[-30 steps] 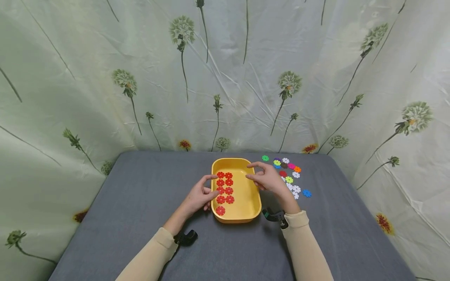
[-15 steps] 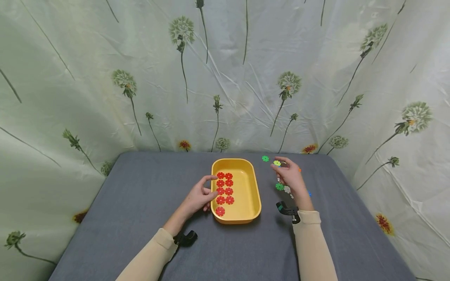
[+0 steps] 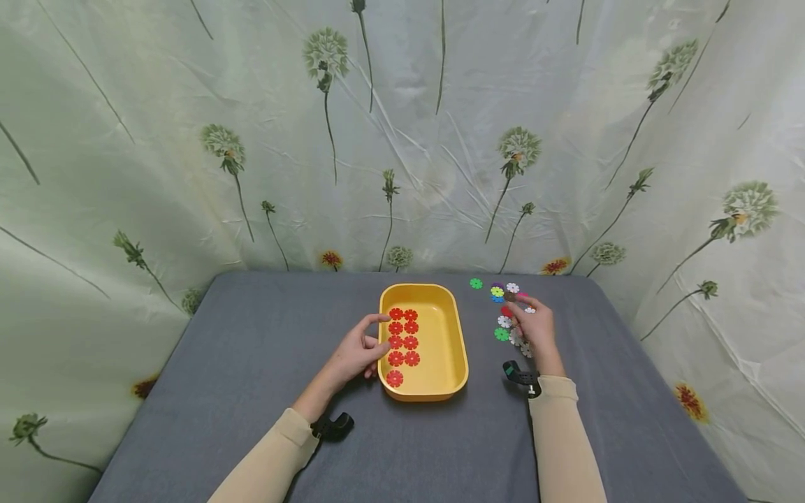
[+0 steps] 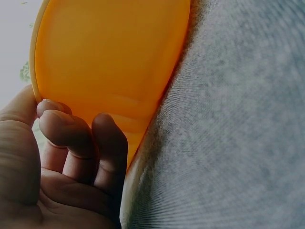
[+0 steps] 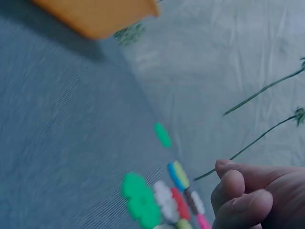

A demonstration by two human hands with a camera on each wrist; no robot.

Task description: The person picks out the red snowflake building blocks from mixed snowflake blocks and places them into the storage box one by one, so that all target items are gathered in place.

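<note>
Yellow rectangular plastic tray with rounded corners and a raised rim, standing lengthwise at the centre of the grey cloth-covered desk. Its left half holds red flower-shaped plastic discs, laid flat in two short columns with one single disc nearest the front wall; the right half of its floor is bare.

Left hand: rests at the tray's left wall, fingers loosely curled and touching the outside of the wall, thumb up by the rim. It presses against the tray rather than closing round it.

Right hand: lies to the right of the tray, over a scatter of mixed-colour flower-shaped discs in green, white, blue, pink and red on the desk. Its fingers are curled down toward the scatter; whether they pinch a disc cannot be told.

One lone green disc lies far of the scatter, apart from it.

Behind the desk hangs a pale green curtain printed with dandelions.
</note>
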